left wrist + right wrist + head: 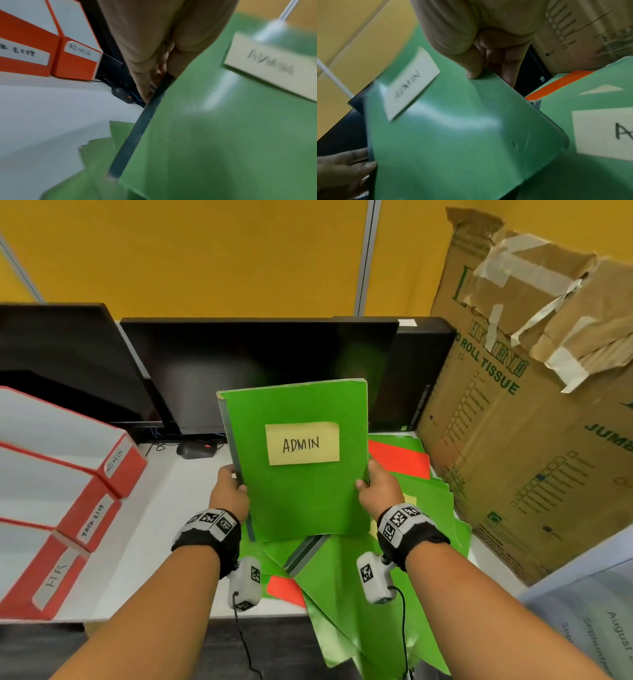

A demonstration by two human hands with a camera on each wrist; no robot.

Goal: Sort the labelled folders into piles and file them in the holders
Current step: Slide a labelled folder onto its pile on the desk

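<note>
I hold a green folder [301,494] upright over the desk, its yellow note reading ADMIN [302,443]. My left hand [230,487] grips its dark spine edge, seen close in the left wrist view as the folder [223,135] under my left hand [154,65]. My right hand [378,486] pinches the opposite edge, thumb on the front of the folder [462,142], right hand [481,63] above it. Three red-and-white holders stand at the left: ADMIN [120,463], one with a blurred label [92,525], and HR [54,577].
A loose heap of green and orange folders [411,501] lies under and right of the held one. Black monitors [239,371] stand behind. A large cardboard box [534,412] stands at the right. A black mouse [197,449] lies near the monitor base.
</note>
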